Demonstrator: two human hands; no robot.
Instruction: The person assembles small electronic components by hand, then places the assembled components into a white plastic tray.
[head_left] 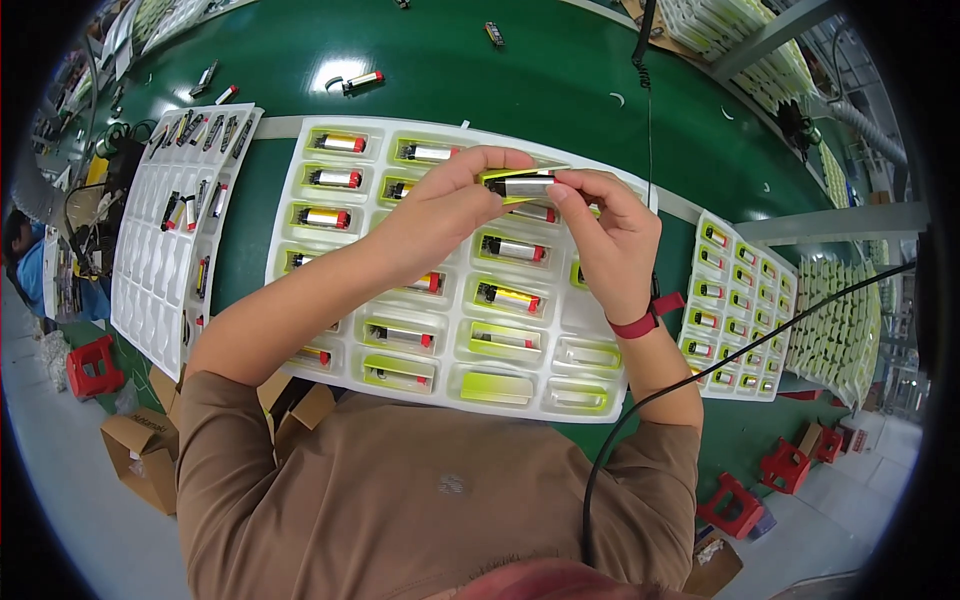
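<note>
Above the far middle of a white moulded tray (449, 345), both my hands hold one small silver cylindrical battery unit (525, 186) with a black end and yellow-green strips along it. My left hand (455, 190) is closed on its left end, thumb and fingers bent around it. My right hand (612, 215) pinches the right end between thumb and fingertips. Rows of similar units with red ends lie in the tray's pockets, in yellow-green clear shells. Near the front right corner, a shell (578, 394) shows no unit inside. My fingers hide part of the held unit.
Left stands a white tray (150, 250) with a few loose units; right, a filled tray (740, 310) beside stacked trays (835, 320). A black cable (780, 337) crosses near my right arm. Loose parts (362, 80) lie on the green bench (440, 60). Red stools (735, 508) stand below.
</note>
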